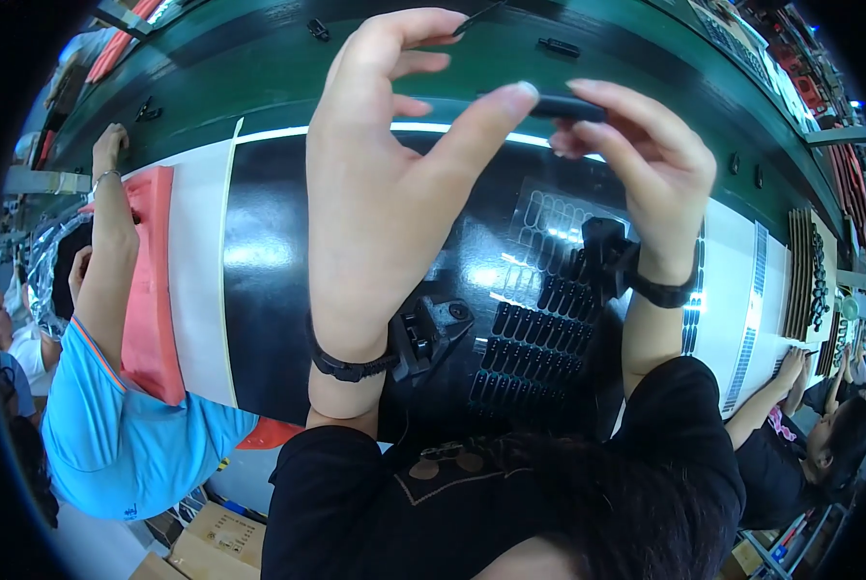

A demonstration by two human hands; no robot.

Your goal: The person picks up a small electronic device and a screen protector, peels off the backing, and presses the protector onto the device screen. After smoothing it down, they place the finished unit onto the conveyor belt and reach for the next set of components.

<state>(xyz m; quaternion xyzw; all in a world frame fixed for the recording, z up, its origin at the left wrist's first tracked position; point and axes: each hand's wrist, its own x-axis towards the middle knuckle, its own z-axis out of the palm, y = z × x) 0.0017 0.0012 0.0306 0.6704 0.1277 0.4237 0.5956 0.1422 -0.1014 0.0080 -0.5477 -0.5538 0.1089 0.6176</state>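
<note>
My left hand (370, 184) is raised over the work mat with its fingers spread. A thin dark strip (478, 16) sticks out from its index fingertip; whether another finger backs it cannot be seen. My left thumb reaches to the end of a small black elongated piece (570, 108), touching it or very near it. That piece is pinched between the thumb and fingers of my right hand (646, 145). Below my hands lies a sheet of black oval stickers (534, 353), with a clear sheet of oval outlines (559, 217) beyond it.
A black mat (269, 222) covers the white bench. Beyond it runs a green conveyor belt (259, 87) carrying small black parts (559, 46). Strapped wrist devices (433, 329) sit on both my arms. Red foam (153, 290) and a co-worker's arm (114, 232) are at left; another co-worker (781, 425) sits right.
</note>
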